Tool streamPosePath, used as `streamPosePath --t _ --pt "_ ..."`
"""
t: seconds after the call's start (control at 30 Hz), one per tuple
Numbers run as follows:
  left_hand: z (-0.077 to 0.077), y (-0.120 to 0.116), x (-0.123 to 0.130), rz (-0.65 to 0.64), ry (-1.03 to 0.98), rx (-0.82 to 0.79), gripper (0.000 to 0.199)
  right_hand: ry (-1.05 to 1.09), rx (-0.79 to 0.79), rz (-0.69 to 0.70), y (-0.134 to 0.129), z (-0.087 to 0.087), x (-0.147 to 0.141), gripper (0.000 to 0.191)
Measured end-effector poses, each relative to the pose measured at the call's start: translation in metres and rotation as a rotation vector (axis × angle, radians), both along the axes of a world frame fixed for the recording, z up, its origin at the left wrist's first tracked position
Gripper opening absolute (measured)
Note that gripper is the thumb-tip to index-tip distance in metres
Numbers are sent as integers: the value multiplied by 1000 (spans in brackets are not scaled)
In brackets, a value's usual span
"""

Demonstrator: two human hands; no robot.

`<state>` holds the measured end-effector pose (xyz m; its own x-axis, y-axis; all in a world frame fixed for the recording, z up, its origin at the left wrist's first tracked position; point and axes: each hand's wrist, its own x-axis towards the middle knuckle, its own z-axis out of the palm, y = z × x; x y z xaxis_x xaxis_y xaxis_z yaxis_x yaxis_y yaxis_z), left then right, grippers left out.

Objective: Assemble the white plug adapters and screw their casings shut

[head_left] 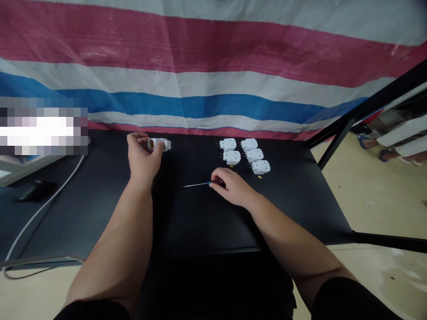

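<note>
At the back left of the black table, my left hand (144, 155) is closed around a white cylindrical part (166, 144) with a round opening at its left end. My right hand (230, 184), near the middle, grips a thin screwdriver (195, 184) by its blue handle, its metal shaft pointing left. Behind and right of that hand lie several white plug-like pieces with thin prongs facing left, among them one at the near right (260, 167) and one in the left group (231, 157). Small brass-coloured bits (259, 177) lie close to them.
The black table (207, 222) meets a striped sheet (207, 106) at its back. On the left are a black mouse (36, 190), a pale cable (43, 206) and a pixelated bright area. A black metal frame (363, 106) stands right; beyond it, people's legs show.
</note>
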<state>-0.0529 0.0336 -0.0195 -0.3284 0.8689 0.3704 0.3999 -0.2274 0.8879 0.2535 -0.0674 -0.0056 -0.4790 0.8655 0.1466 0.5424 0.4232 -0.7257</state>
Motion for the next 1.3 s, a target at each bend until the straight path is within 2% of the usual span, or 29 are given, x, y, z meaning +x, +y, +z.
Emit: streamPosePath --t 0.03,0.1,0.17,0.23,0.3,0.37,0.47,0.6,0.73,0.83,0.93,1.1,1.2,1.3 --pt "4 1 -5 27 197 1 53 -28 27 26 0 -1 -1 9" --pt "14 5 -16 -15 504 -67 57 -80 57 81 0 -2 -1 11" --pt "24 13 -29 -36 572 -123 56 -117 67 117 0 -2 -1 14" --pt "31 23 -44 10 653 -150 56 -131 69 132 0 -1 -1 17" --pt "34 32 -62 88 668 -140 58 -133 65 137 0 0 -1 18" --pt "30 40 -78 137 691 -126 55 -128 63 141 0 0 0 19" --pt "16 46 -94 104 641 -204 42 -117 67 137 0 -1 0 18" --pt "-2 45 -99 142 469 -244 41 -116 65 136 0 -1 1 19" --pt "1 42 -93 141 444 -261 43 -94 101 134 -2 1 1 16" --pt "7 40 -90 143 434 -289 50 -62 216 28 -1 5 2 11" --pt "9 38 -89 148 422 -323 59 -55 324 -209 3 9 11 8" --pt "7 32 -91 107 377 -291 67 -142 426 -556 17 4 33 21" --pt "18 20 -79 154 395 -192 70 -216 473 -619 22 -3 39 20" --pt "36 -1 -47 258 452 -126 71 -272 459 -566 25 -8 39 21"
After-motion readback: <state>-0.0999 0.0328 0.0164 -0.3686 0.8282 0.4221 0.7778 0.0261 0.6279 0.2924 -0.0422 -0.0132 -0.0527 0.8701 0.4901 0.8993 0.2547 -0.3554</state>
